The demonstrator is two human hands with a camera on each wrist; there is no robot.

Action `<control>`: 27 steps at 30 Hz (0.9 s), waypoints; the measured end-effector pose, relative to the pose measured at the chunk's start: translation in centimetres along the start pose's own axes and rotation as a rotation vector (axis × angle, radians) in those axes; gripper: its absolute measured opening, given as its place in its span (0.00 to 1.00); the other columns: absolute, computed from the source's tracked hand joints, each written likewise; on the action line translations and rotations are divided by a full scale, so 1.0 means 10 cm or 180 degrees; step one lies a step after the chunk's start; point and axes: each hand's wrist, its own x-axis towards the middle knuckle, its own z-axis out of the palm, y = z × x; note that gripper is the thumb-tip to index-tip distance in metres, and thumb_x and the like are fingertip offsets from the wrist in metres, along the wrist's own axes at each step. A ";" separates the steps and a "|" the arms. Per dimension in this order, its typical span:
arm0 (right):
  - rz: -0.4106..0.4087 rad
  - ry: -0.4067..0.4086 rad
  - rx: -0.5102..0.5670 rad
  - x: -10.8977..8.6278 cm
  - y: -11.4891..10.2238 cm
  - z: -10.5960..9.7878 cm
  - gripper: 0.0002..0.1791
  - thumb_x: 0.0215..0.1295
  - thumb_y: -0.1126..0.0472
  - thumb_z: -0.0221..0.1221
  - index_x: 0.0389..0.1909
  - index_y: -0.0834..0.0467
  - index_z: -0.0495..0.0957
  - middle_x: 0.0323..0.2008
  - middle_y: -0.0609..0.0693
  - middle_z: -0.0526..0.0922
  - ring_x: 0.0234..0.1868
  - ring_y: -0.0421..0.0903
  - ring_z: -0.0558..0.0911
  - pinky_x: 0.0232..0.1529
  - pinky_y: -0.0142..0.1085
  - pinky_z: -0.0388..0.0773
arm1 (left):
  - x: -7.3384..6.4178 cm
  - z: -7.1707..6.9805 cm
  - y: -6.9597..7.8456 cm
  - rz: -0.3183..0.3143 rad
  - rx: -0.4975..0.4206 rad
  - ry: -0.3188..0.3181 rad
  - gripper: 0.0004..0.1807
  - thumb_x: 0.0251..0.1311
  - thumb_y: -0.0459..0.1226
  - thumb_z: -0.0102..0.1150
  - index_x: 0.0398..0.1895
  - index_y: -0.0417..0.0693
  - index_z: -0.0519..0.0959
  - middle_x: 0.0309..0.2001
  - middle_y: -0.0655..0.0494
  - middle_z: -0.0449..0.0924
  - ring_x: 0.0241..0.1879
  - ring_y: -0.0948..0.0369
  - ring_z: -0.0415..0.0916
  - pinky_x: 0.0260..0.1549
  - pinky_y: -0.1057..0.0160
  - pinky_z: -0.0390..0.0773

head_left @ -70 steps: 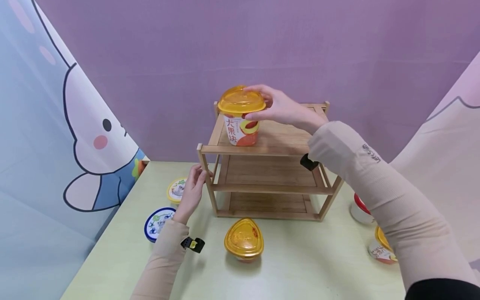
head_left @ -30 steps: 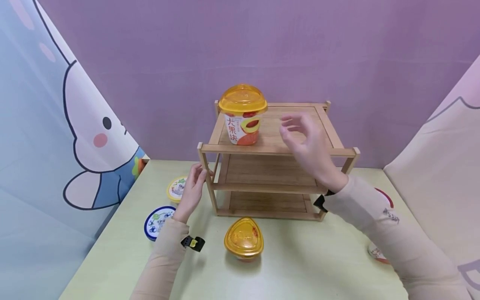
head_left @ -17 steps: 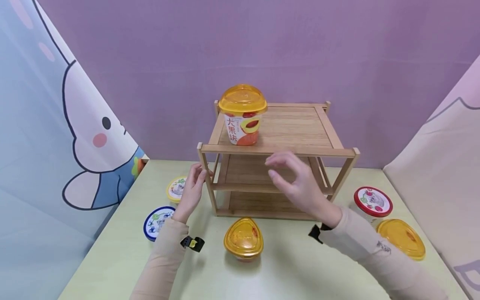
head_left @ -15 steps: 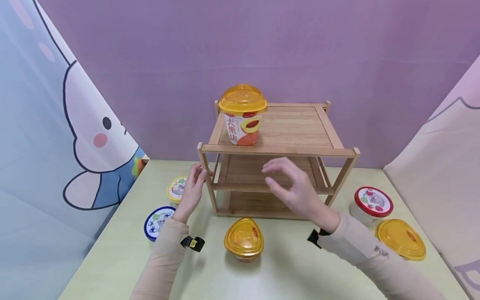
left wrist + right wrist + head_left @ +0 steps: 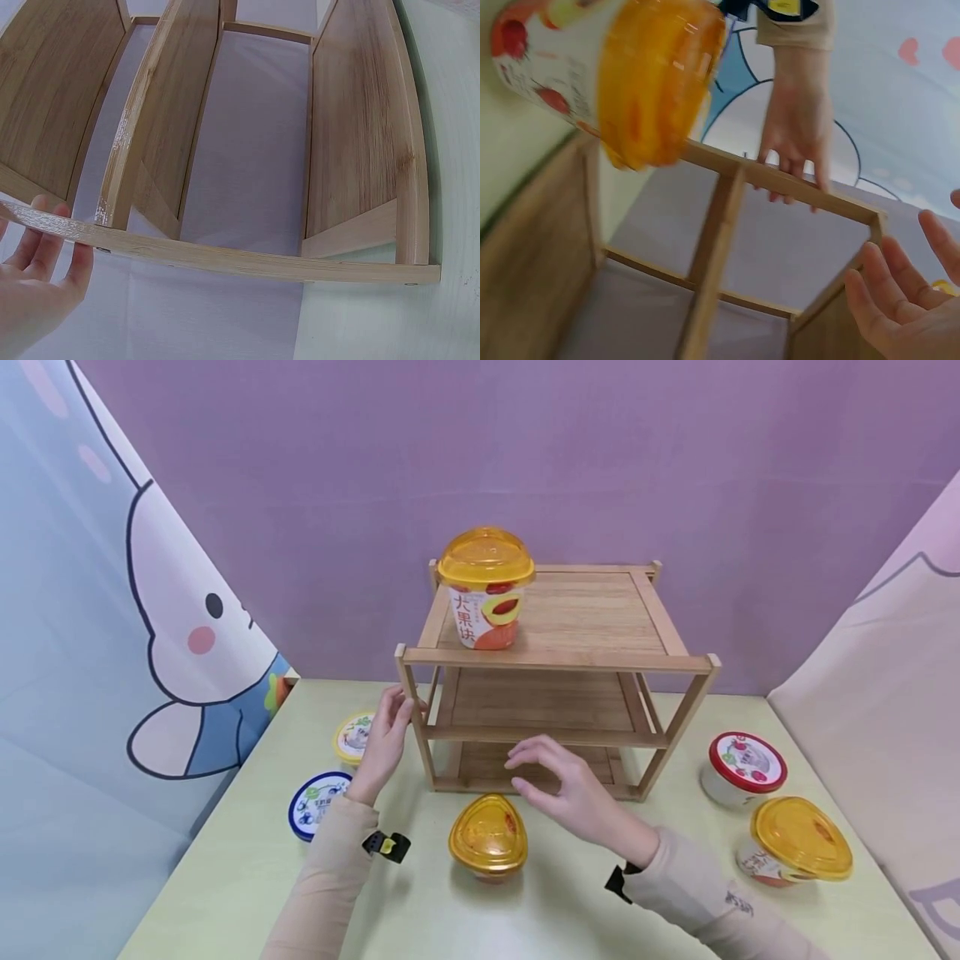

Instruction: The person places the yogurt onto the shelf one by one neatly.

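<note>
My left hand (image 5: 386, 735) holds the left front post of a three-tier wooden shelf rack (image 5: 558, 662); in the left wrist view its fingertips curl round the post (image 5: 225, 259). My right hand (image 5: 573, 785), thumb and fingers apart and loosely bent, hangs in front of the rack with nothing in it. Just left of and below it on the table stands a yogurt cup with a domed orange lid (image 5: 489, 839), which looms large as an orange-lidded cup (image 5: 652, 82) in the right wrist view. Another orange-lidded yogurt cup (image 5: 486, 593) stands upright on the top shelf, at its left front.
Left of the rack stand a yellow-rimmed tub (image 5: 352, 737), partly behind the left hand, and a blue-rimmed tub (image 5: 318, 804). At the right are a red-rimmed tub (image 5: 744, 768) and an orange-lidded cup (image 5: 798, 843). A purple curtain (image 5: 570, 460) hangs behind.
My right hand has let go of the cup on the top shelf and come down and toward me, to near the cup on the table. The left hand stays on the post.
</note>
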 end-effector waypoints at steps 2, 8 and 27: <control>0.0077 -0.0084 -0.0018 -0.05 0.03 0.04 0.12 0.54 0.69 0.58 0.39 0.56 0.74 0.44 0.49 0.75 0.47 0.46 0.74 0.48 0.41 0.71 | 0.00 0.00 0.01 -0.0006 0.0012 0.0002 0.16 0.67 0.31 0.33 0.54 0.29 0.56 0.44 0.26 0.64 0.49 0.39 0.64 0.54 0.54 0.62; 0.0309 -0.0291 -0.0056 -0.18 0.09 0.14 0.11 0.54 0.68 0.59 0.40 0.57 0.75 0.45 0.47 0.73 0.48 0.46 0.73 0.49 0.42 0.71 | 0.00 0.01 0.01 -0.0017 0.0034 0.0023 0.16 0.67 0.31 0.33 0.54 0.29 0.57 0.43 0.29 0.66 0.48 0.41 0.65 0.53 0.56 0.62; 0.0622 -0.0757 -0.0341 -0.51 0.25 0.44 0.21 0.54 0.55 0.59 0.49 0.55 0.71 0.57 0.56 0.65 0.56 0.55 0.67 0.50 0.53 0.68 | 0.02 -0.01 -0.06 0.0026 -0.0096 0.0048 0.16 0.67 0.30 0.34 0.54 0.29 0.57 0.38 0.42 0.69 0.48 0.39 0.65 0.52 0.58 0.63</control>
